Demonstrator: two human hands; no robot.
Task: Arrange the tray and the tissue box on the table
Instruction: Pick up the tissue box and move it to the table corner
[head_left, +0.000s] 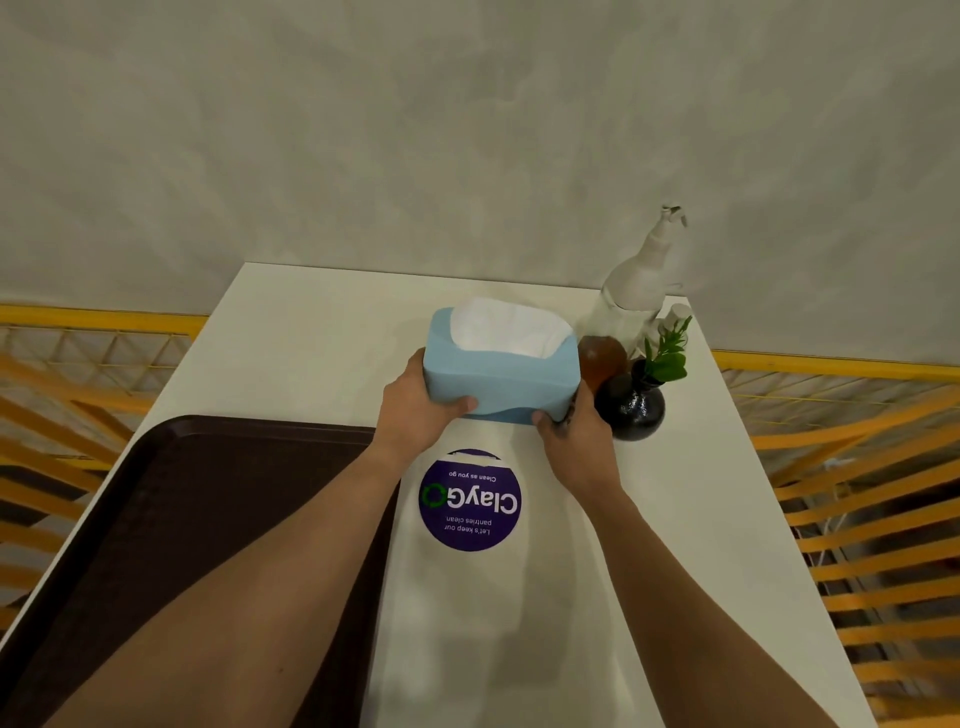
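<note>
A light blue tissue box (501, 371) with white tissue sticking out of its top sits at the middle of the white table (311, 332), toward the far side. My left hand (415, 410) grips its left end and my right hand (571, 436) grips its right near corner. Whether the box rests on the table or is slightly lifted is unclear. A dark brown tray (208, 499) lies on the table's near left part, with my left forearm crossing over it.
A black round vase with a green sprig (631, 408) stands just right of the box, with an amber bottle (602, 356) and a white spray bottle (641, 280) behind it. A purple round sticker (470, 501) is on the tabletop. Yellow railings flank the table on both sides.
</note>
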